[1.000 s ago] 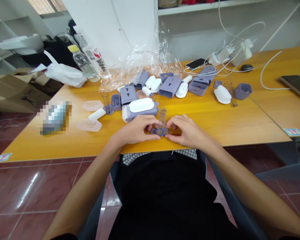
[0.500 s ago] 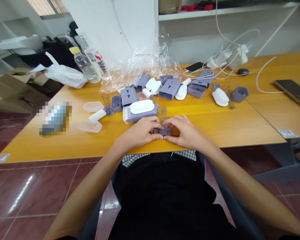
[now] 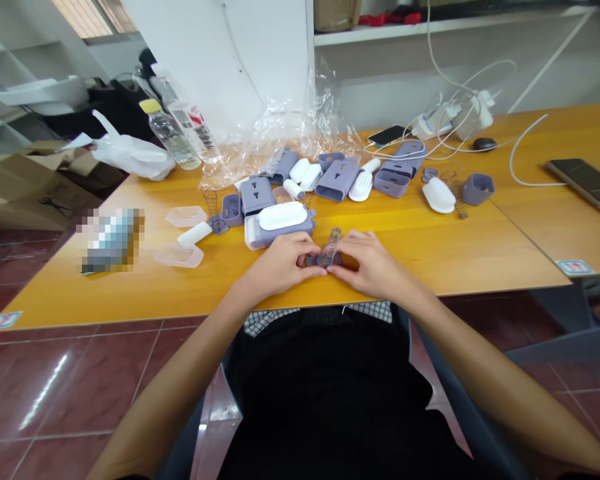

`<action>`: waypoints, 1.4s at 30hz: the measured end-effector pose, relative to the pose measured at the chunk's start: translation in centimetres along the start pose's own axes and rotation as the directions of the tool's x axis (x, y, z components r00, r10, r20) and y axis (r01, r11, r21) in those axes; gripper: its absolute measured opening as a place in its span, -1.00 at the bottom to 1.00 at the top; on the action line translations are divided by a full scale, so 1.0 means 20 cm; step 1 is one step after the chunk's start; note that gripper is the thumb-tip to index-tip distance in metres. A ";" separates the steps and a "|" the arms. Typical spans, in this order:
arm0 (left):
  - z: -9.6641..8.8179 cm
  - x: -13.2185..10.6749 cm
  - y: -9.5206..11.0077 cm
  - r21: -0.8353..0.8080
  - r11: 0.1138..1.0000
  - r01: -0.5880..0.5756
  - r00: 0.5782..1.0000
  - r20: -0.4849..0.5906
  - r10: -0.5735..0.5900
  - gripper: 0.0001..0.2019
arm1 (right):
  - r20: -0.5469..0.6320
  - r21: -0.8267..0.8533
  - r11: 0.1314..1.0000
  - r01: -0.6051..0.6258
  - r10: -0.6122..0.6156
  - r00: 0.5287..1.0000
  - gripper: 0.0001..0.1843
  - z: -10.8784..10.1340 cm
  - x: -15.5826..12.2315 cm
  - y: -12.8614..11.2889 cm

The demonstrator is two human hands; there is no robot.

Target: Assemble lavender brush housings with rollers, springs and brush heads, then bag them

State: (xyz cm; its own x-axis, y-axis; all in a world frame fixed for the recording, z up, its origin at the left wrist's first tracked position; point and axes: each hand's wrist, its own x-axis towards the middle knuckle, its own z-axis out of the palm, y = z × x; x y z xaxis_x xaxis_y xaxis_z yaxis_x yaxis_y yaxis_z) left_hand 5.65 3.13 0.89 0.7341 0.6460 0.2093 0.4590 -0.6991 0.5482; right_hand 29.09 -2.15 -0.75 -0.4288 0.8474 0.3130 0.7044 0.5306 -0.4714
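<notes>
Near the table's front edge, my left hand (image 3: 286, 263) pinches the left side of a small purple-grey plastic plate (image 3: 314, 261). The fingers of my right hand (image 3: 367, 261) close on its right side and on the foot of a metal coil spring (image 3: 332, 243). The spring rises from the plate, its top leaning to the right. Part of the plate is hidden by my fingertips. Just beyond my left hand lies a purple case with a white bristled brush head (image 3: 283, 216) on top.
Purple housings (image 3: 338, 178), white brush parts and springs lie across the table's middle. Clear trays (image 3: 185, 255) and a white cylinder (image 3: 194, 235) are on the left. Bottles (image 3: 173, 137) and plastic film stand behind; a phone (image 3: 587, 183) and cables lie right.
The spring has gone from upright to leaning right. My fingers have shifted slightly on the plate, the right fingertips now closer to the spring's base.
</notes>
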 end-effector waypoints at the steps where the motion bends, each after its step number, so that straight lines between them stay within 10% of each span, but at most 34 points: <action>1: 0.00 0.00 0.00 0.005 1.000 0.007 1.000 -0.016 -0.007 -0.80 | -0.005 -0.014 1.000 -0.003 0.003 1.000 -0.90 0.00 0.00 0.00; 42: 0.01 -0.01 0.02 0.009 0.998 0.057 0.997 -0.043 -0.056 -0.79 | -0.096 0.027 0.978 -0.206 0.208 0.973 -0.91 0.06 0.04 -0.07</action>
State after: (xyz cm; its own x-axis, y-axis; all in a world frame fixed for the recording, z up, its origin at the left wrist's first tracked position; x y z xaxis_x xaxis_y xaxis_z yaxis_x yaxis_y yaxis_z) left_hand 5.91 2.64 0.86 0.6849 0.6970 0.2124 0.5045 -0.6639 0.5520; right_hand 27.09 -2.31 -0.74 -0.2166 0.9334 0.2861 0.7619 0.3449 -0.5483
